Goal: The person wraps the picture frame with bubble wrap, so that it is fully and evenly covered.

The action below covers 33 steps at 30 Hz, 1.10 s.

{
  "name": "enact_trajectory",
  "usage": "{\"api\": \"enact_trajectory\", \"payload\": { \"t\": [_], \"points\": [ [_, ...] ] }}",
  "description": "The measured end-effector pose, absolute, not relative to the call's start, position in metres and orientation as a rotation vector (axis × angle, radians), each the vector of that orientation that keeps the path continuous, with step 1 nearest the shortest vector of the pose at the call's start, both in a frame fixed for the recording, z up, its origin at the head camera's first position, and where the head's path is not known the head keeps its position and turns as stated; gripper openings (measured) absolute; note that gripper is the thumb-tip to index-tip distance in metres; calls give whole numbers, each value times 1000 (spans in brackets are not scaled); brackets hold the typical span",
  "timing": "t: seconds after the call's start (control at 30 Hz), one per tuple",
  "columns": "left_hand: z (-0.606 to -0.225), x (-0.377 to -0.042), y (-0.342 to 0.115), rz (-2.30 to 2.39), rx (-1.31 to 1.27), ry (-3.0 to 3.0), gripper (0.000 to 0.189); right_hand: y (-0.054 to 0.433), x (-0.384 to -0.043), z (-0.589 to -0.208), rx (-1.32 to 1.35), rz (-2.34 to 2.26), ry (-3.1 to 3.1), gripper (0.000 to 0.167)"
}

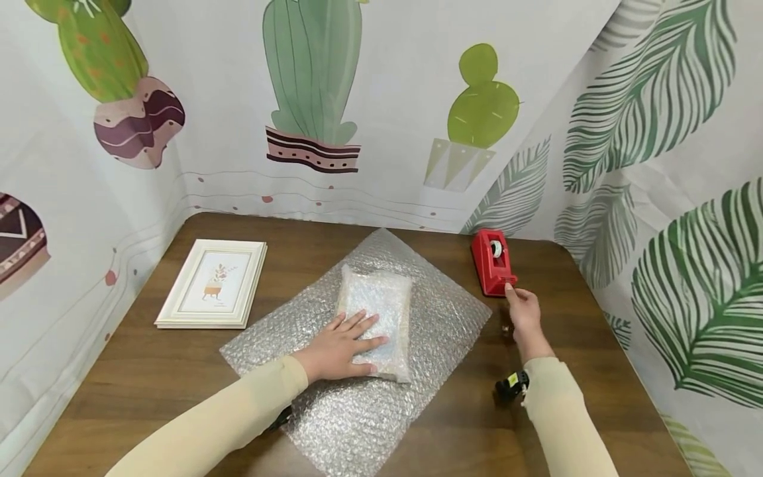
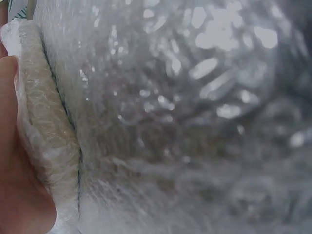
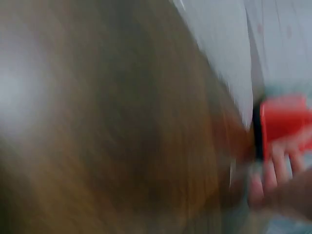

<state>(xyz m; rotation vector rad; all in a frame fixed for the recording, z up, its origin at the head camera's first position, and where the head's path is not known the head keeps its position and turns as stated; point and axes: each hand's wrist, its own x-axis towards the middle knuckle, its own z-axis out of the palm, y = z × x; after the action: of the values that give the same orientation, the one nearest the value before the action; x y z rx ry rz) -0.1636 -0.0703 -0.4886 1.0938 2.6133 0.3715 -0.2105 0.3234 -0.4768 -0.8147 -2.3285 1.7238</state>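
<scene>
While the bubble-wrapped bundle lies on the bubble-wrap sheet, the left hand rests spread upon it. To their right, the right hand reaches the front of the red tape dispenser; whether it pinches tape, I cannot tell.

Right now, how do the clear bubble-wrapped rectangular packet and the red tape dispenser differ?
The clear bubble-wrapped rectangular packet looks pale and shiny; the red tape dispenser is a solid, bright colour. The packet lies on a silvery bubble-wrap sheet, while the dispenser sits on the brown wood-grain tabletop. The person's bare left hand lies spread on the packet; the right hand is at the dispenser's near end. Both have a hand at them.
</scene>
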Motion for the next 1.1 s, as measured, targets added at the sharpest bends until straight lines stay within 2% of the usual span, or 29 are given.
{"api": "enact_trajectory", "payload": {
  "t": [0.07,0.17,0.27,0.43,0.6,0.97,1.1],
  "points": [
    [-489,-164,-70,369,1092,2614,61,338,-213,-477,-828,1922,-2342,46],
    [-489,-164,-69,371,1096,2607,61,351,-215,-479,-860,2165,-2200,23],
    [-490,-164,-67,372,1102,2611,61,353,-216,-483,-854,2178,-2125,28],
    [-490,-163,-67,391,1097,2619,60,346,-221,-489,-823,1970,-2238,16],
    [-491,-162,-70,394,1098,2637,60,342,-226,-491,-828,1887,-2294,19],
    [-493,-161,-71,371,1116,2665,59,344,-230,-488,-860,1911,-2360,25],
    [-492,-162,-71,374,1128,2669,59,348,-226,-487,-806,2007,-2348,22]
  ]
}}
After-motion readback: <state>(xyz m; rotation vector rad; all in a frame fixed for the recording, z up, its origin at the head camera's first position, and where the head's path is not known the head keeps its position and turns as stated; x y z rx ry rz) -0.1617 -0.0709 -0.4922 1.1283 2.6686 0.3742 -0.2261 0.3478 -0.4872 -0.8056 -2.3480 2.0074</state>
